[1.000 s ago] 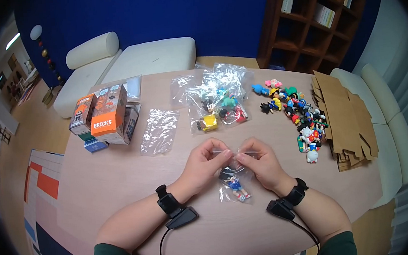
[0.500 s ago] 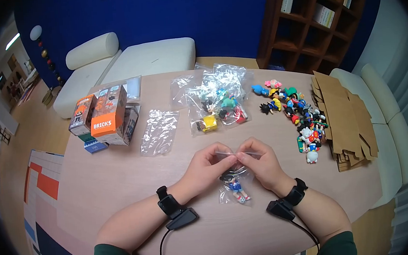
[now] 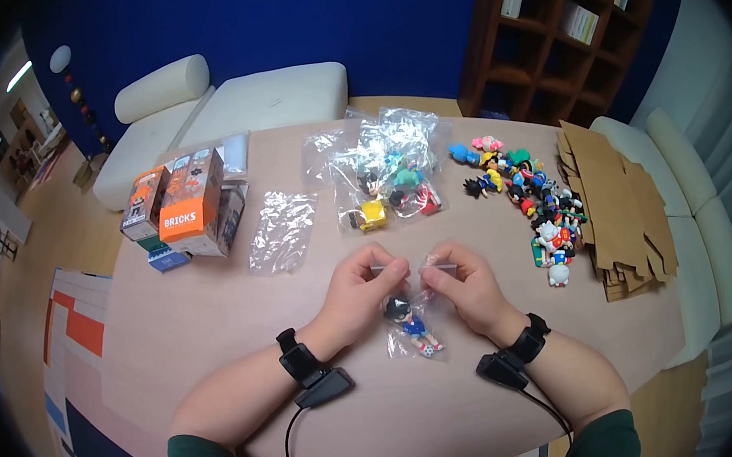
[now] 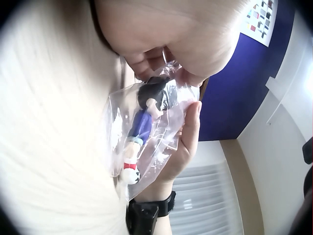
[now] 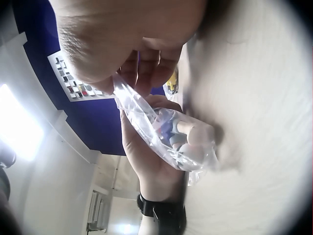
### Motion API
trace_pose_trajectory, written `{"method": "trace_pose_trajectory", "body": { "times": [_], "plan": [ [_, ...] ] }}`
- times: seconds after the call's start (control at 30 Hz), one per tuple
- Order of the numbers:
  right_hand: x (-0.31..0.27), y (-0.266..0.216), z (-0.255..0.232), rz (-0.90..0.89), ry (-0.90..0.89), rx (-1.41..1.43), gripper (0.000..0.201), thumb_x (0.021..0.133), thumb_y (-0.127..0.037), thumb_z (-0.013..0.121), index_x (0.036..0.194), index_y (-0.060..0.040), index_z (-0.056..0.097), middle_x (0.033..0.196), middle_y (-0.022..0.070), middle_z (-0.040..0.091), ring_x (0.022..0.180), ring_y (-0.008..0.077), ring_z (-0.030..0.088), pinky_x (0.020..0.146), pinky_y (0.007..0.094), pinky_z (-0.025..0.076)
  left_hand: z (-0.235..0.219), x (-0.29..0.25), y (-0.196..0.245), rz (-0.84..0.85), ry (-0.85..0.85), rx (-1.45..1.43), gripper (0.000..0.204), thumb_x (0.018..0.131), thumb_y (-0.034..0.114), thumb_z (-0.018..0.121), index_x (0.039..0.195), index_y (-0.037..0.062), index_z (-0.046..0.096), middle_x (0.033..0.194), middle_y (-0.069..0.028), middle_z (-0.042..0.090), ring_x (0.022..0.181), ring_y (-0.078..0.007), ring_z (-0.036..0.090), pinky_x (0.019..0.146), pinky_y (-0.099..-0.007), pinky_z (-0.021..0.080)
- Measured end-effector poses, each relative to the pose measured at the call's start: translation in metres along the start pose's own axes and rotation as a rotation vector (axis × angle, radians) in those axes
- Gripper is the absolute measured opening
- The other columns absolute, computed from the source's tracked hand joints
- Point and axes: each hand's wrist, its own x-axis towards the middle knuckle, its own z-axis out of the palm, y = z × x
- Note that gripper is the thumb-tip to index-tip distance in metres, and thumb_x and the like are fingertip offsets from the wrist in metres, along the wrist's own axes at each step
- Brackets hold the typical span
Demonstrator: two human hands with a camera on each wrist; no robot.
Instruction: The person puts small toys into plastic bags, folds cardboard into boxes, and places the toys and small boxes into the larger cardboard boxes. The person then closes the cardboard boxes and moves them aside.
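At the near middle of the table, a clear plastic bag (image 3: 397, 345) hangs between both hands. Inside it is a small toy figure (image 3: 414, 323) with black hair, a blue top and a white-and-black soccer ball at its feet. My left hand (image 3: 359, 292) pinches one side of the bag's top edge between thumb and fingers. The other side is pinched by my right hand (image 3: 471, 292), a short gap away. In the left wrist view the figure (image 4: 142, 125) shows through the plastic, head toward the fingers. The right wrist view shows the bag's edge (image 5: 131, 101) stretched from the fingertips.
Beyond the hands lie bagged figures (image 3: 373, 215) and a flat clear bag (image 3: 281, 231). Boxes marked BRICKS (image 3: 191, 213) stand at the left. A pile of loose figures (image 3: 547, 204) sits at the right, beside flattened cardboard (image 3: 622, 215).
My hands have drawn apart from nearly touching, each keeping its side of the bag's top edge. More of the figure's head now shows between them.
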Motion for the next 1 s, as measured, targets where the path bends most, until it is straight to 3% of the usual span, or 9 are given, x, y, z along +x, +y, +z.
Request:
{"method": "trace_pose_trajectory", "body": {
  "times": [0.2, 0.3, 0.43, 0.53, 0.63, 0.73, 0.87, 0.93, 1.0],
  "plan": [
    [0.0, 0.004, -0.004, 0.081, 0.043, -0.046, 0.011, 0.1, -0.013, 0.064, 0.106, -0.0041, 0.064, 0.096, 0.0007, 0.065, 0.083, 0.0065, 0.062, 0.076, 0.0236, 0.052, 0.007, 0.0, 0.001, -0.078, -0.047, -0.016, 0.025, 0.098, 0.009, 0.067, 0.12, 0.0048, 0.055, 0.1, -0.0047, 0.064, 0.095, -0.0133, 0.065, 0.086, -0.0294, 0.054],
    [0.004, 0.002, -0.007, -0.013, 0.243, 0.22, 0.011, 0.101, -0.016, 0.062, 0.107, -0.0068, 0.064, 0.094, 0.0043, 0.067, 0.071, 0.0104, 0.063, 0.07, 0.0251, 0.052, 0.015, -0.001, 0.006, 0.011, -0.175, 0.162, 0.078, 0.092, 0.0, 0.072, 0.155, 0.0056, 0.027, 0.121, -0.0086, 0.058, 0.104, -0.0121, 0.06, 0.091, -0.0276, 0.052],
    [0.008, 0.006, -0.014, -0.057, 0.206, 0.32, 0.018, 0.102, -0.016, 0.061, 0.117, -0.0064, 0.061, 0.105, 0.007, 0.067, 0.084, 0.0115, 0.065, 0.071, 0.0253, 0.052, 0.006, 0.006, 0.005, -0.055, -0.219, 0.238, 0.07, 0.093, 0.001, 0.069, 0.153, 0.0042, 0.032, 0.115, -0.0071, 0.06, 0.101, -0.0116, 0.06, 0.089, -0.0281, 0.052],
    [0.009, -0.004, 0.004, -0.056, 0.265, 0.552, 0.03, 0.102, -0.015, 0.061, 0.129, -0.0063, 0.054, 0.117, 0.0091, 0.062, 0.102, 0.0132, 0.063, 0.076, 0.026, 0.053, -0.003, 0.006, 0.008, -0.092, -0.157, -0.069, 0.054, 0.098, 0.011, 0.064, 0.148, 0.0058, 0.042, 0.114, -0.0061, 0.062, 0.096, -0.0112, 0.061, 0.086, -0.0244, 0.05],
    [0.009, 0.004, 0.007, -0.129, 0.169, 0.284, 0.041, 0.1, -0.01, 0.063, 0.138, -0.0061, 0.047, 0.127, 0.0098, 0.056, 0.116, 0.0138, 0.057, 0.083, 0.027, 0.053, -0.009, 0.006, 0.022, -0.256, -0.267, -0.203, 0.051, 0.104, 0.031, 0.053, 0.146, 0.0052, 0.045, 0.117, -0.008, 0.063, 0.095, -0.0147, 0.063, 0.084, -0.0261, 0.05],
    [0.003, -0.008, 0.002, 0.073, 0.051, 0.204, 0.036, 0.097, -0.005, 0.066, 0.13, -0.0053, 0.052, 0.121, 0.0078, 0.06, 0.11, 0.0122, 0.06, 0.084, 0.0267, 0.053, 0.0, 0.002, 0.027, -0.363, -0.415, -0.151, 0.056, 0.105, 0.041, 0.048, 0.147, 0.0041, 0.043, 0.122, -0.0093, 0.063, 0.1, -0.0157, 0.061, 0.093, -0.0302, 0.047],
    [0.009, 0.009, -0.006, -0.067, 0.14, 0.147, 0.017, 0.095, -0.004, 0.069, 0.108, -0.0046, 0.059, 0.105, 0.0035, 0.065, 0.096, 0.0094, 0.063, 0.08, 0.0246, 0.054, -0.004, 0.005, 0.009, -0.082, -0.453, 0.235, 0.062, 0.103, 0.043, 0.055, 0.15, 0.0049, 0.039, 0.132, -0.0057, 0.056, 0.118, -0.0161, 0.054, 0.103, -0.0334, 0.044],
    [0.011, 0.008, -0.008, -0.096, 0.199, 0.135, 0.012, 0.095, -0.005, 0.07, 0.101, -0.0047, 0.06, 0.098, 0.0019, 0.065, 0.092, 0.0087, 0.064, 0.079, 0.024, 0.054, 0.002, 0.003, 0.01, -0.181, -0.406, 0.285, 0.069, 0.098, 0.033, 0.067, 0.152, 0.0033, 0.036, 0.128, -0.0064, 0.055, 0.122, -0.0175, 0.051, 0.106, -0.0338, 0.041],
    [0.011, 0.008, -0.011, -0.213, 0.239, 0.096, 0.011, 0.094, -0.007, 0.071, 0.098, -0.005, 0.061, 0.095, 0.0014, 0.066, 0.09, 0.0068, 0.063, 0.075, 0.0228, 0.053, 0.006, -0.001, 0.003, 0.142, -0.331, 0.62, 0.081, 0.092, 0.024, 0.075, 0.155, 0.0024, 0.03, 0.125, -0.0081, 0.054, 0.122, -0.0183, 0.049, 0.107, -0.0334, 0.04]
  ]
}}
